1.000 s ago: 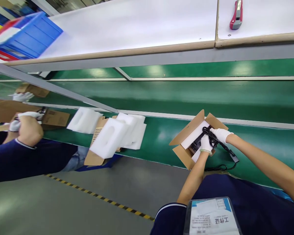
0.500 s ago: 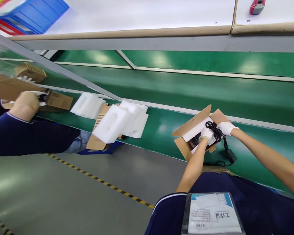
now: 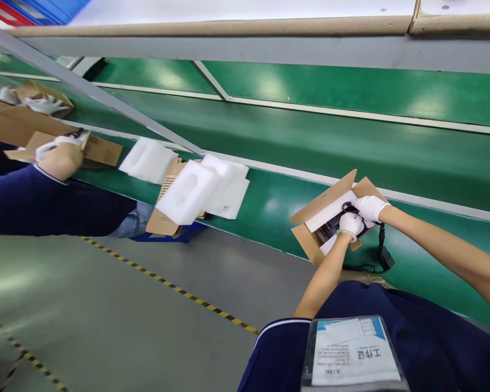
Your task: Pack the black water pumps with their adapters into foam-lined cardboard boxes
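Note:
An open cardboard box (image 3: 307, 244) lined with white foam (image 3: 327, 213) sits on the green conveyor belt (image 3: 269, 207) in front of me. Both my gloved hands are in the box's mouth. My left hand (image 3: 350, 224) is closed over a black device (image 3: 329, 229) and the coiled black cable (image 3: 347, 207). My right hand (image 3: 369, 207) is closed on the same cable bundle and presses it into the box. The cable's tail runs down out of the box to a black adapter block (image 3: 384, 257) lying on the belt.
Several white foam inserts (image 3: 188, 190) and a flat carton (image 3: 163, 220) lie on the belt to the left. Further left a co-worker's gloved hands (image 3: 61, 142) handle another cardboard box (image 3: 102, 151). A grey frame bar (image 3: 106, 98) crosses diagonally. A white shelf runs along the top.
My hands have pushed the cable coil deeper into the box, and the adapter block has drawn nearer the box. The view has tilted down, so the red knife on the shelf is gone.

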`<state>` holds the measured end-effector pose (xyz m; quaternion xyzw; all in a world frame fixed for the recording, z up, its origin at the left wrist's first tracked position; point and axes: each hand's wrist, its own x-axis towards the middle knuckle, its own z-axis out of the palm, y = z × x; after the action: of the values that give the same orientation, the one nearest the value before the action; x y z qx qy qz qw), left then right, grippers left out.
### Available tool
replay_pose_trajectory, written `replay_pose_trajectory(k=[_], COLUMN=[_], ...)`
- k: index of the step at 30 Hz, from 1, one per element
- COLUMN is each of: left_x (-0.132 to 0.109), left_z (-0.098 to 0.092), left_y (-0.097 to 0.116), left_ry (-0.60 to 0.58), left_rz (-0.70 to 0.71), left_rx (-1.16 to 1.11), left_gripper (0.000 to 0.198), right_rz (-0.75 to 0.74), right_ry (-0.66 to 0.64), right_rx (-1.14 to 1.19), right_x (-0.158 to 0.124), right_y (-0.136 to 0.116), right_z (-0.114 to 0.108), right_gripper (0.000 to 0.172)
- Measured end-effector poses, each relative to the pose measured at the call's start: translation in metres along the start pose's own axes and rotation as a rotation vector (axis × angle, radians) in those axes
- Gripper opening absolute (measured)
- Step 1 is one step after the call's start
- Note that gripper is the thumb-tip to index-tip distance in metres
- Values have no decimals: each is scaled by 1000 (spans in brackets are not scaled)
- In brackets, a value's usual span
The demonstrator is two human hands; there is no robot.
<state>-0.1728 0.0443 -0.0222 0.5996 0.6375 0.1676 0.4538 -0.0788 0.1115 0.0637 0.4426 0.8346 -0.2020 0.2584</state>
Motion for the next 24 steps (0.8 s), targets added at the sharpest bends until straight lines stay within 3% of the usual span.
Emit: replay_pose_trajectory(k=[3, 7, 10, 11, 13, 16, 19, 21, 24], left_x=[-18, -36, -37, -35, -29, -18, -8, -5, -7], left_z=[2, 1, -1, -2, -2, -2, -2, -3, -3], left_y=[-4, -6, -2, -1, 1, 2, 2, 2, 1], left_ry=[-10, 3, -27, -31, -43, -86, -111, -117, -112], left_rz=[38, 254, 314, 322, 336, 312, 296, 313, 329], left_rx=[89, 408, 559, 567, 549, 525, 531, 534, 546], left_gripper=[27, 32, 34, 34, 34, 27, 24, 24, 26], right_rz=[18, 59, -72, -92, -18, 59, -22, -51, -79], right_ry=[63, 168, 389, 512, 585, 384, 233, 240, 274], right_rx=[-67, -86, -4, 56, 128, 136, 258, 398, 571], right_x=[7, 1, -43, -64, -107, -145, -136, -116, -102], right_y=[-6, -15, -6, 1, 19, 43, 47, 37, 16], right_z=[7, 12, 32, 46, 87, 164, 222, 237, 236], right_gripper=[34, 30, 27, 26, 24, 24, 81, 87, 67])
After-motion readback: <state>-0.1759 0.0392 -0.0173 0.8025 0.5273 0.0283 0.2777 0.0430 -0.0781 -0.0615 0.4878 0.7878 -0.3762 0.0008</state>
